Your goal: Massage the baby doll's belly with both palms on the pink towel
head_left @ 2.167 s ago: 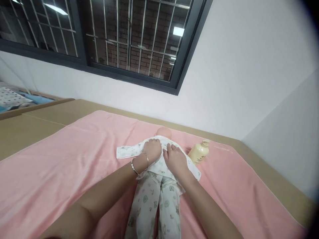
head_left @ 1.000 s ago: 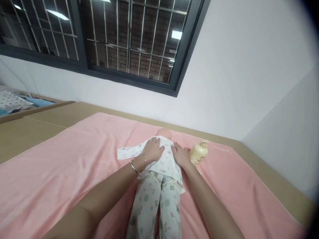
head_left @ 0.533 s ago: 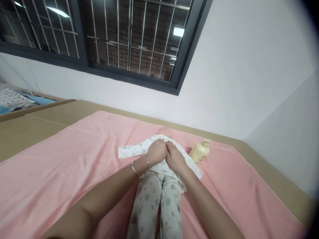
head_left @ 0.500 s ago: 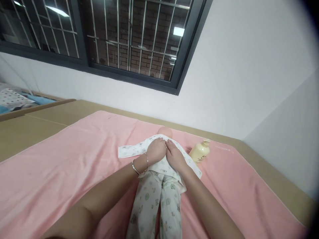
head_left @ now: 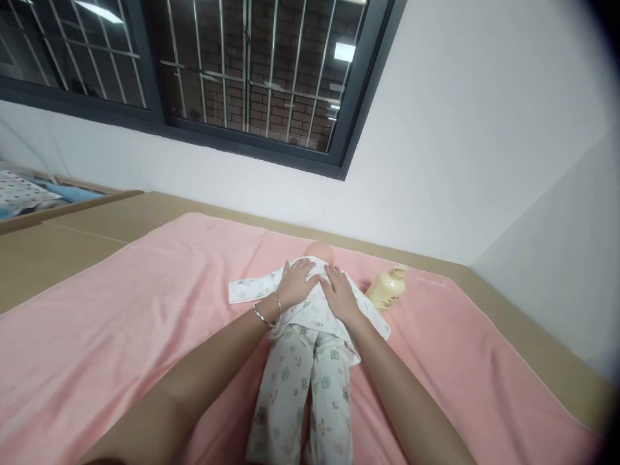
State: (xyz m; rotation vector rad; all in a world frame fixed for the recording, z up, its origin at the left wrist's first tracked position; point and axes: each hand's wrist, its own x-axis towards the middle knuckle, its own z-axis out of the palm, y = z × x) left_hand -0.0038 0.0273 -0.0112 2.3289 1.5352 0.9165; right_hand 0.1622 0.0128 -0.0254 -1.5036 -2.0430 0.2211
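Observation:
What looks like a baby doll [head_left: 320, 251] lies stretched out on a pink blanket [head_left: 159, 284], only its bare round head showing at the far end. It is dressed in a white printed top [head_left: 317, 312] and matching trousers [head_left: 285, 394]. My left hand [head_left: 298, 282], with a silver bangle at the wrist, rests flat on the upper part of the top. Beside it my right hand [head_left: 339, 294] lies flat on the same garment, fingers stretched toward the head. The thumbs come close together. Just right of the doll is a pale yellow bottle [head_left: 388, 289], tilted.
The blanket covers a tan padded surface [head_left: 97, 216] that runs along a white wall [head_left: 411, 181]. A dark-framed barred window [head_left: 252, 77] is above. At far left, a wooden-edged bay holds dotted and blue cloth [head_left: 24, 192].
My hands have flattened and spread on the doll's top, the left one moving slightly left with its fingers fanned out. The view has shifted a little.

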